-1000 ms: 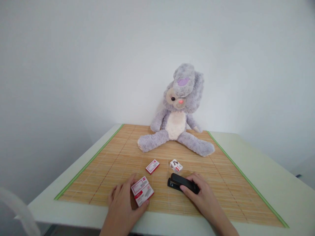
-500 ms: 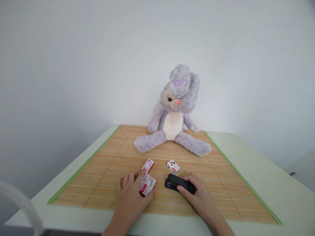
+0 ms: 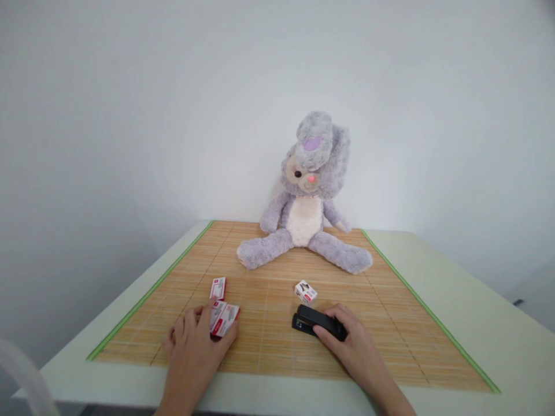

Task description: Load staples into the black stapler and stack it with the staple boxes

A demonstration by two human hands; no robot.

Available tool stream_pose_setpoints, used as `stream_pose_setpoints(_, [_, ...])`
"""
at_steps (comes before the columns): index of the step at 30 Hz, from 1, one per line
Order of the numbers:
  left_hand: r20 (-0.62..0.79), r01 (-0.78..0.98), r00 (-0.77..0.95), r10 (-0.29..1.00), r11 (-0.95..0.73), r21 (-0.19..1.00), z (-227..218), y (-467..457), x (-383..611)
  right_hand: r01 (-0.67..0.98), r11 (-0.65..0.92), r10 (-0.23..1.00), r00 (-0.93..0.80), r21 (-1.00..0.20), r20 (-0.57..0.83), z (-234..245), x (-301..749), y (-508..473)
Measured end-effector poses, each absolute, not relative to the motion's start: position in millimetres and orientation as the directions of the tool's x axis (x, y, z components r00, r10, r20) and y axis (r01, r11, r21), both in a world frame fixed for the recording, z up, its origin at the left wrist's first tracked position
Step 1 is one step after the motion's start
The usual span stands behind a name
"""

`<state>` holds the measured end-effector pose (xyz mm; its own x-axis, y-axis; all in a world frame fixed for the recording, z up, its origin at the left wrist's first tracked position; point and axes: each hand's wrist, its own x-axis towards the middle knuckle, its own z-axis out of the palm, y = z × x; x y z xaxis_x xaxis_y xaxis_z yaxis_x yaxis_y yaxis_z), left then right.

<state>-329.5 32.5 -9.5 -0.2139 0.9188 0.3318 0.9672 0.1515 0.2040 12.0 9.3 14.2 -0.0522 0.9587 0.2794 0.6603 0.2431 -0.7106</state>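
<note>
My left hand (image 3: 193, 346) is closed around a red-and-white box (image 3: 225, 319) low on the mat's left side, thumb along its near right edge. A smaller red-and-white box (image 3: 218, 287) lies just beyond, close to or touching the fingertips; I cannot tell which. My right hand (image 3: 353, 341) grips a black stapler (image 3: 321, 322) from its right end, thumb on the near side and fingers over the far side. The stapler's front points left. Just past the stapler sits a small white box (image 3: 306, 291) with a dark picture and a red mark.
A grey plush rabbit (image 3: 306, 219) sits against the wall at the back, legs spread. Under everything is a bamboo mat (image 3: 260, 358) with green edges on a pale table (image 3: 455, 300). A blurred whitish curved thing (image 3: 26, 370) shows at the lower left.
My left hand has slid left across the mat, and both red-and-white boxes have moved left with it. My right hand and the stapler have stayed nearly in place.
</note>
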Motion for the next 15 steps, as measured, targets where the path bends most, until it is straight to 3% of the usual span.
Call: stream_pose_setpoints(15, [0.331,0.953,-0.287,0.899,0.233,0.194,-9.0,33.9,-339.2,0.662,0.225,0.963,-0.04,-0.715,0.266,15.4,12.5,8.8])
